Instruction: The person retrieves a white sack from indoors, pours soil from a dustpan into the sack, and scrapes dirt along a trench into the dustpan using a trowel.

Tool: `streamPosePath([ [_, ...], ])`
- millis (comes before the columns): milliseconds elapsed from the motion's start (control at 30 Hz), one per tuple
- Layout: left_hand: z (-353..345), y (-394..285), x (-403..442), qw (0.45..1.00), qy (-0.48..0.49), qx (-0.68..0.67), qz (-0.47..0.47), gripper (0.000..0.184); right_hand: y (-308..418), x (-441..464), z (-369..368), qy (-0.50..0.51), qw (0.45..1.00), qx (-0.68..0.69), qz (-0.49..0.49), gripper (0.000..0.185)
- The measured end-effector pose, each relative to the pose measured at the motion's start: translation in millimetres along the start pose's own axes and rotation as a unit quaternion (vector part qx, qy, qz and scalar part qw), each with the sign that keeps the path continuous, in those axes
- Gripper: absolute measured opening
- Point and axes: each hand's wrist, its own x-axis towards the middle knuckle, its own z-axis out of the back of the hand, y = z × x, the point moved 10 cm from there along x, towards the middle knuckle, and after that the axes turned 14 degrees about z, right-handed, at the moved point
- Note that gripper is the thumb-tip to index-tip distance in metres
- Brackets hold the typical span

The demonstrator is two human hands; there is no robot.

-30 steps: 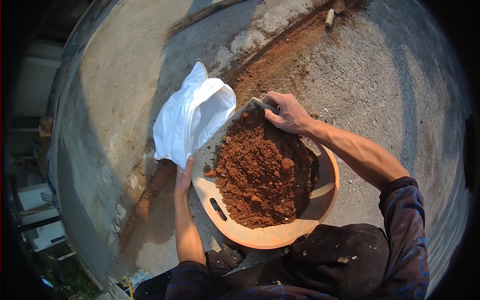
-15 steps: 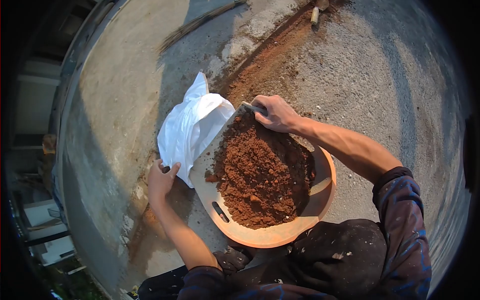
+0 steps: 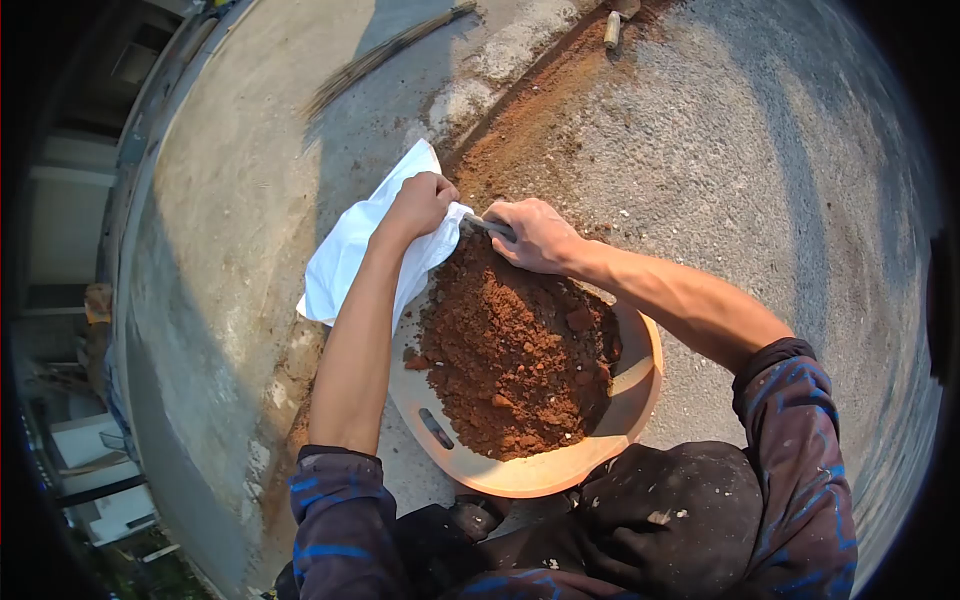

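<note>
A round orange-tan basin [image 3: 520,478] heaped with reddish-brown soil [image 3: 515,360] sits tilted against my legs. My right hand [image 3: 535,235] is closed round its far rim, where a grey edge shows beside the fingers. A white sack [image 3: 350,250] lies against the basin's far left side, its edge reaching over the rim. My left hand [image 3: 422,205] is closed on the upper edge of the sack, just left of my right hand. The sack's mouth is largely hidden behind my left hand and forearm. An oblong handle slot [image 3: 436,428] shows in the basin's near left wall.
A straw broom [image 3: 385,60] lies on the concrete at the far left. A tool with a wooden handle [image 3: 612,30] rests at the top, near a shallow trench [image 3: 540,90] with loose red soil along it. Rough concrete [image 3: 720,230] spreads to the right.
My left hand has moved from the sack's lower left side up to its top edge near the rim. The sack's opening has been drawn to the rim. My right hand stays on the basin.
</note>
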Motion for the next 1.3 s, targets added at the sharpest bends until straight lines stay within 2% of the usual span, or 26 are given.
streamPosePath([
  [100,-6,-16,0,0.998,0.008,-0.012,-0.057,0.036,-2,-1,-2,0.006,1.0,0.005,-0.013,0.012],
  [133,-9,-18,1,0.998,0.008,-0.013,-0.059,0.036,-7,-3,-7,0.036,0.999,-0.005,-0.027,0.018],
  [200,-11,2,0,0.979,0.023,0.177,0.097,0.044,-7,-3,-5,0.033,0.999,-0.012,-0.029,0.018],
  [233,-12,0,-4,0.979,0.026,0.179,0.096,0.044,-7,-5,-6,0.033,0.999,-0.015,-0.029,0.018],
  [300,-11,7,-9,0.946,0.026,0.313,0.081,0.056,-9,-5,-9,0.034,0.999,-0.009,-0.031,0.018],
  [333,-17,17,-1,0.957,0.059,0.276,0.065,0.053,-9,-5,-9,0.036,0.999,-0.007,-0.031,0.017],
  [467,-27,20,5,0.95,0.129,0.285,0.013,0.048,-10,-6,-11,0.033,0.999,-0.012,-0.029,0.016],
  [533,-18,17,8,0.986,0.105,0.129,0.02,0.038,-2,-4,-8,0.008,1.0,-0.012,0.006,0.012],
  [567,-18,14,8,0.986,0.105,0.129,0.02,0.038,-1,-3,-9,0.008,1.0,-0.012,0.006,0.012],
  [633,-14,12,15,0.986,0.11,-0.087,0.091,0.034,2,-3,-15,0.04,0.999,-0.014,0.009,0.011],
  [700,-20,1,19,0.988,0.083,-0.103,0.081,0.03,6,-2,-17,0.036,0.999,-0.012,0.022,0.011],
  [800,-23,-5,16,0.971,0.072,-0.222,0.05,0.027,8,-2,-21,0.028,0.999,-0.004,0.03,0.011],
  [967,-26,-23,4,0.968,0.078,-0.237,-0.016,0.023,3,-2,-28,0.031,0.999,-0.016,0.039,0.016],
  [1033,-30,-26,2,0.963,0.092,-0.249,-0.038,0.021,-5,-6,-26,0.045,0.998,0.015,-0.035,0.023],
  [1067,-25,-30,-2,0.961,0.074,-0.259,-0.063,0.021,-5,-6,-26,0.046,0.998,0.016,-0.036,0.023],
  [1133,-20,-36,-9,0.958,0.052,-0.266,-0.092,0.021,-19,-11,-24,0.035,0.993,0.025,-0.108,0.027],
  [1267,-18,-39,-13,0.959,0.044,-0.249,-0.129,0.021,-30,-12,-23,0.017,0.992,0.055,-0.115,0.034],
  [1300,-18,-45,-19,0.963,0.043,-0.219,-0.153,0.02,-40,-15,-24,0.006,0.984,0.084,-0.157,0.038],
])
